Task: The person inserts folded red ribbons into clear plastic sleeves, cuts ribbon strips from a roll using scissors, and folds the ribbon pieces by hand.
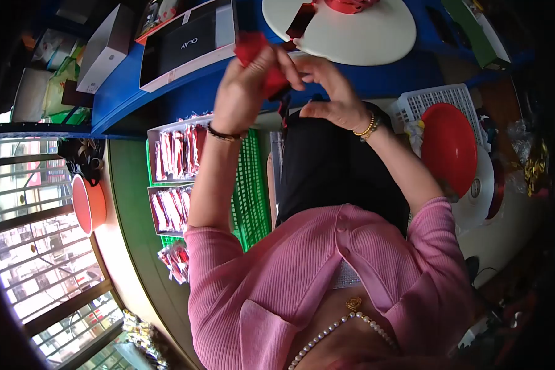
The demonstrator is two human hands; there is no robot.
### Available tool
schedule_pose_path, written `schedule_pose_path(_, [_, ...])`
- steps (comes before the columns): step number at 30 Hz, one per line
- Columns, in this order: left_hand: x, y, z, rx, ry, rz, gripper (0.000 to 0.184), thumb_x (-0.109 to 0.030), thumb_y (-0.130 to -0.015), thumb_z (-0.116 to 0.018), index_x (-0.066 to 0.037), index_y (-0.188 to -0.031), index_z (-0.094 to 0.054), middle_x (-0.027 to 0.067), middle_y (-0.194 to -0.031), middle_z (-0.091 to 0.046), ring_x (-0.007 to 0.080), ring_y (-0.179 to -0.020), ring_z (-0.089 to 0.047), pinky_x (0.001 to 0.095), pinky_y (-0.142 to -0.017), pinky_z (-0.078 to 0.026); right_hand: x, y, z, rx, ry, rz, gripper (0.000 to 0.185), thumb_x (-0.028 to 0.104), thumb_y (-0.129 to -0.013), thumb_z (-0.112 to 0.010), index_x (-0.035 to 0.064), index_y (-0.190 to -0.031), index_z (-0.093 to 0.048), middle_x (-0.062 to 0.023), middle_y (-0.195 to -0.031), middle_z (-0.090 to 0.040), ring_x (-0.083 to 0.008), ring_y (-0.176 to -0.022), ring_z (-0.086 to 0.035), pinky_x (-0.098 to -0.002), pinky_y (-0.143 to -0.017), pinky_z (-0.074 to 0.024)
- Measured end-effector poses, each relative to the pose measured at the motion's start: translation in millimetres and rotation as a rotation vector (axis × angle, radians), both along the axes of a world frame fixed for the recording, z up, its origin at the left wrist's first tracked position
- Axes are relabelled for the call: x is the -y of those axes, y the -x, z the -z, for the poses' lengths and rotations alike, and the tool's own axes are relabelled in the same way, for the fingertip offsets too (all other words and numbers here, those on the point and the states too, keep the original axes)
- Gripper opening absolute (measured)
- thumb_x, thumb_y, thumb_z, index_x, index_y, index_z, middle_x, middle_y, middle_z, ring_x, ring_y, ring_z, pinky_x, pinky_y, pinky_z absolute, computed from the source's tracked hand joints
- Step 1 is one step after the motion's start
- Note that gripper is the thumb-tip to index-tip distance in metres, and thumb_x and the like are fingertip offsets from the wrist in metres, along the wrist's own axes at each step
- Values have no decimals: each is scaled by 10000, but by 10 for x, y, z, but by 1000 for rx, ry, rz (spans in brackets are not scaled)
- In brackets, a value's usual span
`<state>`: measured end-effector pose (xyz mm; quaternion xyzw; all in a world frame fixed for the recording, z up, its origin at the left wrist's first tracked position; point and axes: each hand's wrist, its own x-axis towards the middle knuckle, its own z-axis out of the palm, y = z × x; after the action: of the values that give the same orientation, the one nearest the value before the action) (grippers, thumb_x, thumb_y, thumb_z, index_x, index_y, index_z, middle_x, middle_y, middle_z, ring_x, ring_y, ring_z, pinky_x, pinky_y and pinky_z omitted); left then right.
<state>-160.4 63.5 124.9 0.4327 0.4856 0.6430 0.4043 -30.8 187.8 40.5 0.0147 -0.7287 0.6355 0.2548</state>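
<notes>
My left hand (248,77) is closed around a bunched red ribbon (251,48), with red showing above and below the fingers. A dark, shiny strip hangs under it. My right hand (338,98) is just to the right, its fingers curved and the thumb well apart from them. Its fingertips come close to the left hand's fingers; I cannot tell whether they touch the ribbon. Just beyond my hands is a round white disc (376,37) with a red roll (351,5) on it. A loose red strip (301,21) lies across the disc's left side.
On the blue table (120,102) stand an open box marked OLAY (188,46) and a white box (108,52). Left of my lap, trays of red-and-white packets (180,151) rest on a green basket (251,191). At right are a red bowl (449,148) and a white basket (435,98).
</notes>
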Motion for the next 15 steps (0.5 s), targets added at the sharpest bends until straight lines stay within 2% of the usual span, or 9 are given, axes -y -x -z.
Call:
schedule_pose_path(4, [37,267,-340,121,-195,60,343,-261,-975,-307,8,-947,-518,102,-734,-568,183,-688,-577,287,-678,-463,149,223,169,74,-69,-23,830,403,-645,-784,44,-1274,-377,-73,-1241,-463,-198,-1157,-436,-359,-990,-326])
schedule_pose_path(5, [49,303,-464,114,-229,84,339,-266,-974,-313,2,-954,-520,91,-737,-563,176,-673,-565,293,-677,-463,193,305,181,66,-80,19,831,528,-623,-750,31,-1211,-437,-112,-1214,-496,-206,-1145,-477,-356,-931,-395])
schedule_pose_path(6, [66,335,-603,104,-264,108,335,-271,-972,-320,-3,-960,-522,80,-740,-558,169,-658,-553,299,-675,-464,215,387,163,59,-84,9,831,528,-623,-750,31,-1211,-437,-112,-1214,-496,-206,-1145,-477,-356,-931,-395])
schedule_pose_path(7, [99,377,-777,96,-241,223,319,-251,-978,-263,-28,-991,-490,50,-750,-469,177,-697,-490,375,-794,-421,233,462,143,56,-25,-29,807,520,-630,-749,25,-1193,-449,-118,-1173,-524,-203,-1104,-508,-346,-906,-416])
schedule_pose_path(9, [131,492,-1072,98,-261,313,326,-249,-979,-264,-20,-989,-496,41,-753,-455,166,-697,-454,358,-777,-404,253,575,39,50,33,-74,784,512,-636,-748,19,-1174,-462,-125,-1131,-551,-201,-1063,-540,-336,-882,-437])
schedule_pose_path(12, [183,551,-1464,-110,-316,173,330,-238,-977,-275,-15,-988,-517,60,-710,-493,168,-628,-516,344,-704,-459,256,649,-174,125,59,-232,626,453,-691,-733,13,-1083,-520,-111,-998,-611,-174,-926,-606,-296,-813,-478])
schedule_pose_path(13, [212,584,-1514,-209,-340,104,331,-233,-976,-281,-12,-988,-527,69,-689,-512,169,-593,-547,337,-668,-486,254,653,-188,130,43,-244,503,377,-734,-716,9,-1029,-540,-94,-937,-625,-155,-883,-616,-277,-787,-485])
schedule_pose_path(14, [238,711,-1497,-208,-339,98,331,-233,-976,-281,-12,-988,-527,69,-689,-512,169,-593,-547,337,-668,-486,256,646,-200,137,29,-256,382,301,-777,-698,5,-976,-560,-77,-875,-640,-136,-839,-626,-258,-761,-493])
schedule_pose_path(15, [258,925,-1435,-128,-340,123,338,-249,-977,-279,-10,-993,-517,55,-724,-484,163,-644,-491,345,-716,-438,262,617,-219,139,30,-261,382,301,-777,-698,5,-976,-560,-77,-875,-640,-136,-839,-626,-258,-761,-493])
